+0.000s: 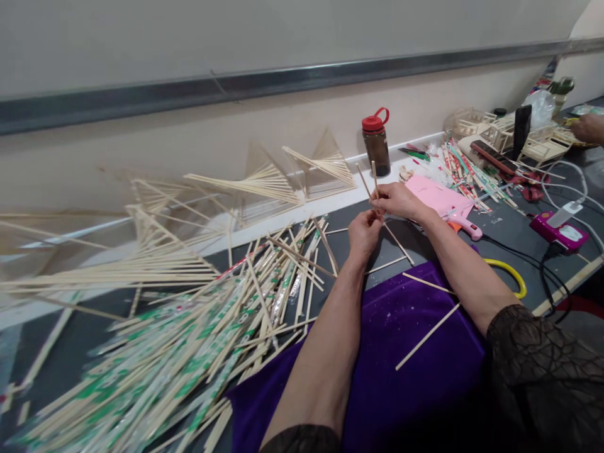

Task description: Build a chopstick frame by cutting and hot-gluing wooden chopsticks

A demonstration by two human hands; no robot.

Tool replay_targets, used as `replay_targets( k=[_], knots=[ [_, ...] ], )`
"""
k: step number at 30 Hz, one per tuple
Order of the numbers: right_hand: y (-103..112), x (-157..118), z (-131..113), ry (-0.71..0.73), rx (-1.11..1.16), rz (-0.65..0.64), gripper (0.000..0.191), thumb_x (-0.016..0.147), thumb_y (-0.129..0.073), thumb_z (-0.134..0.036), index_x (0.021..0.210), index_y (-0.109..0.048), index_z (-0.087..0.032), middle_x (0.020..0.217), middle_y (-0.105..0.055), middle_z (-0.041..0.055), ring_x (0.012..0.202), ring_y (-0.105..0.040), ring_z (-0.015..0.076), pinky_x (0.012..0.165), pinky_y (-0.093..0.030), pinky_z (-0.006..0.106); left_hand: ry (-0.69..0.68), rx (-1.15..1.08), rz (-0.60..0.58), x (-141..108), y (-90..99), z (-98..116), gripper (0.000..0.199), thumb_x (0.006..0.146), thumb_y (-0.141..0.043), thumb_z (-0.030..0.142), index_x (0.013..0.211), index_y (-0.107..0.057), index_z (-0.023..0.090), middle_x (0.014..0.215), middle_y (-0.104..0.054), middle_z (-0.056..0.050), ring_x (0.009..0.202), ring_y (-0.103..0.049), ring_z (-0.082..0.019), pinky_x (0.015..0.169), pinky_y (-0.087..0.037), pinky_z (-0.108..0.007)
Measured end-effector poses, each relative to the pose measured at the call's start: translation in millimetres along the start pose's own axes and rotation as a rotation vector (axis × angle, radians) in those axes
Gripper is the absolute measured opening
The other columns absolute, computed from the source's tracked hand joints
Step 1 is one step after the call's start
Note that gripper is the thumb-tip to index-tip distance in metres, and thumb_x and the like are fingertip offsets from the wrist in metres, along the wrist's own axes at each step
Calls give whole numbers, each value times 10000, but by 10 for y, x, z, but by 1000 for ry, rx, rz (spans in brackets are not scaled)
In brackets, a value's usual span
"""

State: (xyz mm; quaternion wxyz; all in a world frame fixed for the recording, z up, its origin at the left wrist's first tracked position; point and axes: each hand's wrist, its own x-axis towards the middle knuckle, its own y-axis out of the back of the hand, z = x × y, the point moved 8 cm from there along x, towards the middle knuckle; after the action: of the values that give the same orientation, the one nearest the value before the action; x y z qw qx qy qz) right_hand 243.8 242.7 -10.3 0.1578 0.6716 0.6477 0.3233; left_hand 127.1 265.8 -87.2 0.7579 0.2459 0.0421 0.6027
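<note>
My left hand [365, 235] and my right hand [399, 200] meet above the grey tabletop, fingertips close together. Two thin wooden chopsticks [362, 178] rise from between the fingers, and another stick [399, 243] slants down below them. Both hands are closed on the sticks; which finger grips which is partly hidden. Beneath my forearms lies a purple cloth [391, 352] with a loose chopstick [427, 336] on it. A pink glue gun [467, 226] rests to the right of my right hand, partly behind the forearm.
A large heap of chopsticks [189, 352], many in green-printed wrappers, covers the left side. Fan-like stick structures [268, 185] stand along the wall. A red-capped bottle [376, 145], pink paper [436, 195], purple power adapter [559, 231] and cables lie beyond. Another person's hand [589, 129] shows far right.
</note>
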Motion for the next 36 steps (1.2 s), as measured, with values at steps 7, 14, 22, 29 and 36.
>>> replay_targets(
  k=[7, 14, 22, 29, 36],
  knots=[
    [6, -9, 102, -17, -196, -105, 318, 778, -639, -61, 1072, -742, -121, 971, -739, 55, 892, -653, 160, 787, -445, 243, 34, -107, -31, 12, -7, -53, 239, 773, -614, 387, 765, -732, 179, 933, -768, -93, 808, -675, -211, 582, -489, -254],
    [-128, -89, 152, -24, -645, -271, 454, 870, -617, -135, 1296, -733, -239, 1332, -663, 138, 1188, -608, 288, 896, -457, 325, 61, -259, -10, -21, 55, -14, 323, 722, -644, 448, 791, -732, 145, 1017, -757, -117, 763, -646, -174, 483, -425, -197],
    [-181, -61, 191, 7, -556, -246, 241, 889, -679, -254, 1081, -824, -258, 1115, -747, 98, 1013, -655, 221, 764, -424, 254, 98, -430, 67, -36, 132, 18, 368, 708, -699, 459, 905, -757, 154, 790, -702, -60, 669, -633, -142, 448, -398, -176],
    [-109, -45, 254, -134, -559, -207, 221, 899, -637, -280, 910, -841, -197, 897, -791, 112, 795, -679, 213, 588, -339, 278, 97, -486, 116, -41, 162, 6, 350, 708, -728, 456, 895, -737, 160, 732, -671, -32, 628, -617, -130, 448, -402, -180],
    [51, -55, 325, -240, -501, -86, 228, 892, -637, -286, 981, -836, -220, 1023, -801, 87, 923, -700, 215, 658, -395, 262, 55, -376, 116, -30, 172, 39, 317, 770, -664, 427, 922, -751, 163, 727, -677, -33, 642, -615, -135, 474, -417, -191]
  ],
)
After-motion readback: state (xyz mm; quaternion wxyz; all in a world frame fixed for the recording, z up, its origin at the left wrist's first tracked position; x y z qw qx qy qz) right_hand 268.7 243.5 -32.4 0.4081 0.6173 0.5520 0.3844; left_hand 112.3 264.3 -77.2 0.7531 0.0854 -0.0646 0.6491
